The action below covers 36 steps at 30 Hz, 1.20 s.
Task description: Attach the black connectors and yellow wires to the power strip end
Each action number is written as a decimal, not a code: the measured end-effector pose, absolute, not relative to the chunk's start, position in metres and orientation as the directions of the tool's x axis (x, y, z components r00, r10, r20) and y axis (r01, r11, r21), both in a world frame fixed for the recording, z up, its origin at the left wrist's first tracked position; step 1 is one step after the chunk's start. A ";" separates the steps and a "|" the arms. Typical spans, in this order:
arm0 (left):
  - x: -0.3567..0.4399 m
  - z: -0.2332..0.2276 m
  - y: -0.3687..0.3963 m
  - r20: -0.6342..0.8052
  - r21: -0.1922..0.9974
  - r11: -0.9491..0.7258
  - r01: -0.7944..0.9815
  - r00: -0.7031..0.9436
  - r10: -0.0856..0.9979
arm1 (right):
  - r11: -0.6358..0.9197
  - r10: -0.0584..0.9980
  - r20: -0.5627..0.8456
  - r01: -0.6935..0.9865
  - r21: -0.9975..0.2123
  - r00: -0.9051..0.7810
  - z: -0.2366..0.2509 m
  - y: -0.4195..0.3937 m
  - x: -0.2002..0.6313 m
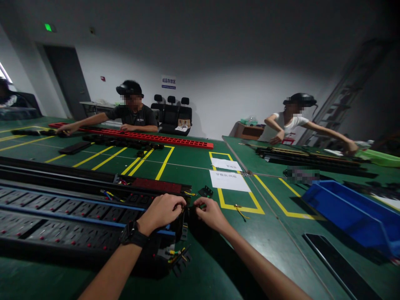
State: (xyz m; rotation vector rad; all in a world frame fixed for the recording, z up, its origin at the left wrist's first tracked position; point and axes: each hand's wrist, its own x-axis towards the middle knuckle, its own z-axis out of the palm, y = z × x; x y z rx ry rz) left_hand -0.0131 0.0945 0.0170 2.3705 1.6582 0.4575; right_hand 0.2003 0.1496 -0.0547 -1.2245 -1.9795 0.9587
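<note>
I see a long black power strip (62, 208) lying flat on the green bench (193, 175), its long axis running from the far left edge across to the middle, where its open end faces right toward my hands. More strips of the same kind lie alongside it, in front and behind, all parallel. Coloured wires (175, 254) stick out of the end of the nearest one.

My left hand (162, 212) is curled over the strip's open end, fingers bent and closed down on the end piece; a dark watch (133, 235) sits on that wrist. My right hand (211, 212) meets it from the right, fingers pinched shut on a small black part (189, 208) right at that end; what exactly it pinches I cannot tell. Both forearms come in from the bottom edge and converge, the hands almost touching.

The bench is marked with yellow tape lines (164, 162), and two white sheets of paper (229, 180) lie inside one yellow frame. A blue bin (350, 208) stands to the right. Across the bench one person (131, 114) reaches along a long red strip (140, 136), and another person (290, 123) leans over black rails on the next bench. Behind them are a white wall, black chairs (170, 110) and a dark door.
</note>
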 end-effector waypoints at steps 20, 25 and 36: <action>-0.017 0.016 0.093 0.204 0.341 -0.368 0.865 0.314 0.927 | -0.008 0.868 -0.079 0.145 -0.989 -0.491 -0.049 0.139 0.193; -0.019 0.016 0.093 0.181 0.336 -0.341 0.878 0.295 0.938 | -0.100 0.863 -0.133 0.093 -0.991 -0.487 -0.039 0.134 0.193; -0.021 0.011 0.094 0.199 0.339 -0.348 0.874 0.295 0.935 | -0.074 0.784 -0.070 0.020 -0.997 -0.617 -0.044 0.133 0.194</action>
